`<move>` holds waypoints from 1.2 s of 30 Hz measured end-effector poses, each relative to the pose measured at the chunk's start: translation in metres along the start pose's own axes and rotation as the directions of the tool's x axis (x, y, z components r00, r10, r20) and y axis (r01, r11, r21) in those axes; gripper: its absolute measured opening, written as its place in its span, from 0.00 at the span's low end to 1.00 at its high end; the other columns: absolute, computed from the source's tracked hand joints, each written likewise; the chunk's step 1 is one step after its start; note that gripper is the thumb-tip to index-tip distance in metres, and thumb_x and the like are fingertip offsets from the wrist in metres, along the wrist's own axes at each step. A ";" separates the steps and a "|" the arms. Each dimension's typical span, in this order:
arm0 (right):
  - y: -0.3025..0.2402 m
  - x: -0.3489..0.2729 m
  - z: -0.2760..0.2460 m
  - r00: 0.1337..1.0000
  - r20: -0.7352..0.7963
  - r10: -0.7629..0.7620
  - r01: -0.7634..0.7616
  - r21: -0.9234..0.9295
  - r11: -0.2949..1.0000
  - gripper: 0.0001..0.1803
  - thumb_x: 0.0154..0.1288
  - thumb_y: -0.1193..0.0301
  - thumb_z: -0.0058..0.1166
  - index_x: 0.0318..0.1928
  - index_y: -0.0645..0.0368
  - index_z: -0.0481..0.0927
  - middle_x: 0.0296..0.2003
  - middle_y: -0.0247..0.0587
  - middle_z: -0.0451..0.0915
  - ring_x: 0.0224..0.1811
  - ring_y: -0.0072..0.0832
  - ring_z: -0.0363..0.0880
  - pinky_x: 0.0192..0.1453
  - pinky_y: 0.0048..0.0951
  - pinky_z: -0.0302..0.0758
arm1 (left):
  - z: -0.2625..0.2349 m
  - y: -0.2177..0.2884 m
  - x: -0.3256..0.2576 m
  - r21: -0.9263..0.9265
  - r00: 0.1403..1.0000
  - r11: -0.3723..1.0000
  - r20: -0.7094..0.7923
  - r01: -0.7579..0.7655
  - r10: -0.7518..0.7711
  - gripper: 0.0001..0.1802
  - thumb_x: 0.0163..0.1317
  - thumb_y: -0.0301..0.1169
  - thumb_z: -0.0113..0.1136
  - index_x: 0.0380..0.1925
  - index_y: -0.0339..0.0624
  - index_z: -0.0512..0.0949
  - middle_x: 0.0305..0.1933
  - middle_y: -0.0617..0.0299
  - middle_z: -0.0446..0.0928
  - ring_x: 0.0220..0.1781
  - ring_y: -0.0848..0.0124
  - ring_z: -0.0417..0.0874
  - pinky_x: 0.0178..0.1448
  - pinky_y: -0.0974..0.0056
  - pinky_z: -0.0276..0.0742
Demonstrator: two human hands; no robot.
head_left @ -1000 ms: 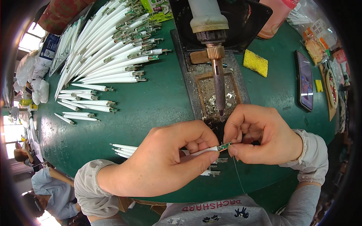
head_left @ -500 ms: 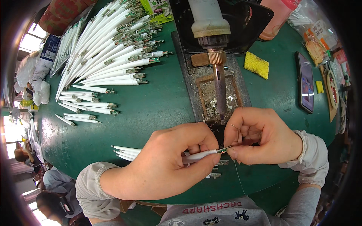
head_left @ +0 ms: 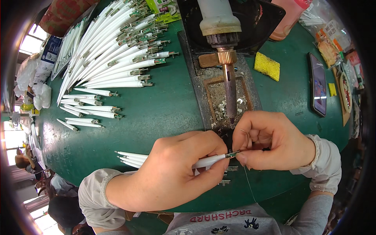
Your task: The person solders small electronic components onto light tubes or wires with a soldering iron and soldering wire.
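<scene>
My left hand (head_left: pixel 176 170) is closed around a white stylus pen (head_left: pixel 210 161), whose open end shows a small green circuit board (head_left: pixel 232 155). My right hand (head_left: pixel 270 143) pinches at that board end with thumb and forefinger. A thin wire (head_left: pixel 249 184) loops out from the right fingers and hangs toward the table edge; its tip is too small to make out. Just beyond both hands, a soldering iron (head_left: pixel 230 84) points down over a residue-strewn tray (head_left: pixel 206 92). More white pens (head_left: pixel 131 158) lie partly hidden behind the left hand.
Many white pens (head_left: pixel 105 51) fan out at the far left of the green table (head_left: pixel 156 113). A yellow sponge (head_left: pixel 267 66) and a phone (head_left: pixel 317 84) lie at the right. Beyond them stand a pink container (head_left: pixel 288 19) and plastic bags (head_left: pixel 329 27). Another person (head_left: pixel 64 211) sits at lower left.
The pen in my left hand has shifted and turned slightly, so its board end shows a little more. My right hand stays almost still. The person at lower left has moved.
</scene>
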State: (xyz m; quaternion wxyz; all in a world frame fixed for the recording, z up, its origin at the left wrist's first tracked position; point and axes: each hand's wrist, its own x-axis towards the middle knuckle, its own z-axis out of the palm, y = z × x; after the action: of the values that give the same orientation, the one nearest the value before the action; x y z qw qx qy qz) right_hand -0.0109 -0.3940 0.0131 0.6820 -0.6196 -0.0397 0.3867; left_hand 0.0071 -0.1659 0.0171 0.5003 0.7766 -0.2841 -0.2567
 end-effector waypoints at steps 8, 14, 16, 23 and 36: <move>0.003 0.001 0.000 1.000 0.001 -0.020 0.020 -0.068 0.998 0.13 0.59 0.83 0.58 0.43 0.63 0.71 0.34 0.31 0.75 0.36 0.13 0.72 0.38 0.16 0.71 | 0.002 -0.002 0.002 0.021 0.998 0.998 -0.038 -0.052 0.052 0.07 0.53 0.23 0.65 0.32 0.37 0.76 0.25 0.56 0.75 0.23 0.61 0.78 0.26 0.64 0.73; 0.003 -0.001 0.004 0.998 -0.061 -0.034 0.025 -0.144 0.989 0.10 0.57 0.81 0.58 0.40 0.62 0.73 0.31 0.30 0.74 0.34 0.13 0.71 0.35 0.16 0.70 | 0.004 -0.004 0.002 0.068 0.992 0.991 -0.042 -0.113 0.116 0.09 0.53 0.23 0.65 0.34 0.37 0.76 0.28 0.55 0.76 0.24 0.60 0.79 0.26 0.63 0.74; 0.004 0.000 0.006 0.993 -0.098 -0.064 0.048 -0.163 0.985 0.08 0.56 0.78 0.57 0.37 0.61 0.74 0.25 0.27 0.72 0.28 0.12 0.69 0.28 0.17 0.68 | 0.004 -0.004 0.002 0.083 0.992 0.989 -0.032 -0.121 0.124 0.09 0.53 0.23 0.65 0.34 0.37 0.76 0.28 0.55 0.76 0.24 0.60 0.79 0.26 0.63 0.74; 0.004 -0.001 0.000 0.999 -0.019 -0.050 0.047 -0.112 0.993 0.10 0.59 0.83 0.58 0.41 0.63 0.73 0.33 0.31 0.76 0.35 0.13 0.73 0.37 0.16 0.71 | 0.000 -0.002 0.002 0.046 0.997 0.996 -0.003 -0.081 0.081 0.09 0.53 0.23 0.65 0.33 0.36 0.76 0.28 0.54 0.76 0.25 0.58 0.79 0.29 0.62 0.75; -0.002 0.002 -0.022 0.988 0.123 0.098 -0.125 0.242 0.962 0.14 0.65 0.74 0.55 0.48 0.62 0.67 0.34 0.44 0.81 0.31 0.21 0.81 0.26 0.18 0.74 | -0.008 0.003 0.003 -0.205 0.964 0.942 0.078 0.267 -0.256 0.05 0.60 0.22 0.60 0.35 0.33 0.76 0.27 0.67 0.73 0.30 0.83 0.71 0.32 0.74 0.68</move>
State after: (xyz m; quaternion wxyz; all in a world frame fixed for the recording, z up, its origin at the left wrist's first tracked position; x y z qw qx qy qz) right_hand 0.0030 -0.4103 0.0091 0.7281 -0.5083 0.0067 0.4598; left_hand 0.0139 -0.1638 0.0220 0.5351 0.7425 -0.1618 -0.3691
